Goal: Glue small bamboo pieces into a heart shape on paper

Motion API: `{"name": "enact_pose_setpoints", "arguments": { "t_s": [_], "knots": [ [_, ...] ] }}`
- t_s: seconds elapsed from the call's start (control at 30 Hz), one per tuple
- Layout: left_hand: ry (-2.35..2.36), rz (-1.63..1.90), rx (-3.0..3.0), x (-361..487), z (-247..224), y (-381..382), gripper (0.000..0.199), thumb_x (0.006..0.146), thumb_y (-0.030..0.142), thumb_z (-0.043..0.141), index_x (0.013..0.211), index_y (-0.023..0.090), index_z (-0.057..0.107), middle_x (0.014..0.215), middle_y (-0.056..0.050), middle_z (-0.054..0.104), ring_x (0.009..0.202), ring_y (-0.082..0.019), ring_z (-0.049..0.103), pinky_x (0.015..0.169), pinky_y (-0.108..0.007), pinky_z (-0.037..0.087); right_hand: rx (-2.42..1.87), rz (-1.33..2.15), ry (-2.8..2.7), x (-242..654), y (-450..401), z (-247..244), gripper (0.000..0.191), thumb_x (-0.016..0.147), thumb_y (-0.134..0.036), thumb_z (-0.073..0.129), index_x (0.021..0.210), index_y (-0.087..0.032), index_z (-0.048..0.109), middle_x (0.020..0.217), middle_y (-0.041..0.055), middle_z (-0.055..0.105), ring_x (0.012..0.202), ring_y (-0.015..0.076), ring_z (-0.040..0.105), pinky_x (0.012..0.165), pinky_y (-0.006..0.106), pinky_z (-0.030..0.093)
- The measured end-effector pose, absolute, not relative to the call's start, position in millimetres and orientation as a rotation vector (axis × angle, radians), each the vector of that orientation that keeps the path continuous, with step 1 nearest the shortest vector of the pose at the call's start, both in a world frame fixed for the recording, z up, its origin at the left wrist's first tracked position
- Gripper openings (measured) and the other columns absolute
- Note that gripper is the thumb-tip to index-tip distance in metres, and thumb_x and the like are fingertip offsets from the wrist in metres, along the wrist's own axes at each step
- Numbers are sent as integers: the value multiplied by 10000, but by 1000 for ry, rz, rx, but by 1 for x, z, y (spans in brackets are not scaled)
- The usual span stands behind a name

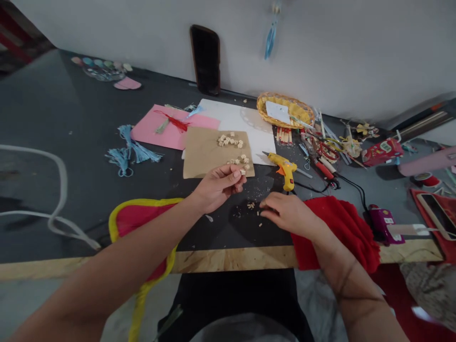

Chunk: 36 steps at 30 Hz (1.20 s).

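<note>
My left hand [223, 185] pinches a small cream-coloured cluster [242, 172] between thumb and fingers, above the near edge of a brown sheet [199, 154]. More such clusters [231, 141] lie on that sheet, some in a curved row. Low over the dark tabletop, my right hand [281, 211] has bent fingers with a slight gap between thumb and fingertips. I see nothing between them. Short pale stick pieces [251, 205] lie right beside those fingertips. A yellow glue gun [285, 170] rests just beyond my right hand.
A red cloth [338, 228] lies under my right forearm, a yellow-edged pink mat [142, 216] under my left. Blue tassels [131, 149], pink paper [156, 128] and a wicker basket [285, 109] sit farther back. A phone [205, 59] leans on the wall. Cables and scissors [327, 149] clutter the right.
</note>
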<state>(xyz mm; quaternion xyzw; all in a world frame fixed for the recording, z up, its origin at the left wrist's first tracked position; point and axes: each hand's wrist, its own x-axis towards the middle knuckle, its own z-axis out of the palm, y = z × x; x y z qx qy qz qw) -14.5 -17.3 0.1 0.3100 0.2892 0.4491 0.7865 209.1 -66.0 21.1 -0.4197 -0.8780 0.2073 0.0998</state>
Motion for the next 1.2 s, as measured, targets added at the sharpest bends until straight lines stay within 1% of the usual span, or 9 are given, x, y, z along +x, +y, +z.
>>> {"name": "enact_pose_setpoints", "arguments": {
  "t_s": [0.13, 0.27, 0.37, 0.43, 0.5, 0.6, 0.87, 1.0, 1.2],
  "knots": [
    [612, 935, 672, -14, 2, -18, 242, 652, 299, 848, 737, 141, 686, 655, -5, 637, 570, -71, 533, 567, -188, 452, -1282, 542, -2690, 199, -73, 11, 116, 882, -295, 644, 878, -181, 621, 845, 60, 664, 706, 157, 619, 592, 253, 410],
    [602, 905, 688, -13, 3, -19, 242, 661, 298, 844, 739, 136, 682, 655, -7, 640, 583, -70, 542, 577, -180, 452, -1264, 565, -2694, 198, -72, 7, 77, 902, -220, 591, 838, -180, 608, 815, 43, 656, 675, 136, 604, 579, 243, 398],
    [612, 884, 700, -13, 2, -21, 235, 665, 302, 840, 732, 136, 687, 662, -9, 646, 585, -71, 542, 581, -186, 450, -1212, 545, -2585, 196, -70, 9, 125, 919, -205, 529, 824, -188, 609, 819, 45, 664, 700, 137, 613, 599, 244, 424],
    [637, 854, 702, -13, 1, -22, 240, 655, 310, 845, 730, 141, 694, 670, -10, 655, 593, -75, 550, 587, -191, 447, -1177, 568, -2393, 195, -69, 13, 125, 924, -211, 516, 845, -200, 612, 840, 40, 670, 733, 135, 621, 637, 243, 459],
    [655, 805, 714, -12, 1, -24, 249, 648, 324, 848, 747, 146, 706, 683, -11, 663, 600, -76, 558, 591, -191, 442, -1146, 580, -2161, 193, -69, 18, 109, 925, -227, 527, 860, -214, 613, 830, 30, 666, 747, 134, 623, 663, 249, 486],
    [654, 726, 767, -10, 2, -27, 261, 656, 338, 842, 773, 140, 722, 695, -18, 669, 594, -74, 556, 581, -189, 425, -1112, 518, -1949, 190, -70, 23, 85, 912, -249, 571, 843, -222, 613, 784, 22, 661, 722, 140, 623, 652, 265, 502],
    [591, 680, 909, -5, 4, -33, 237, 689, 331, 818, 757, 126, 721, 674, -26, 661, 615, -86, 544, 595, -204, 404, -1007, 393, -1992, 185, -72, 14, 65, 905, -216, 578, 857, -225, 622, 818, 38, 689, 770, 151, 655, 678, 282, 537],
    [582, 674, 917, -5, 2, -33, 259, 686, 346, 819, 763, 123, 713, 672, -22, 658, 619, -85, 543, 605, -207, 403, -990, 370, -1998, 185, -71, 14, 39, 895, -191, 597, 876, -216, 619, 823, 37, 689, 777, 147, 656, 695, 274, 548],
    [585, 656, 916, -6, 0, -32, 306, 657, 360, 837, 747, 111, 684, 663, -16, 658, 617, -85, 542, 608, -217, 397, -929, 328, -1988, 184, -70, 13, 42, 880, -158, 613, 868, -198, 617, 796, 30, 677, 764, 137, 655, 682, 255, 550]
  ]
}}
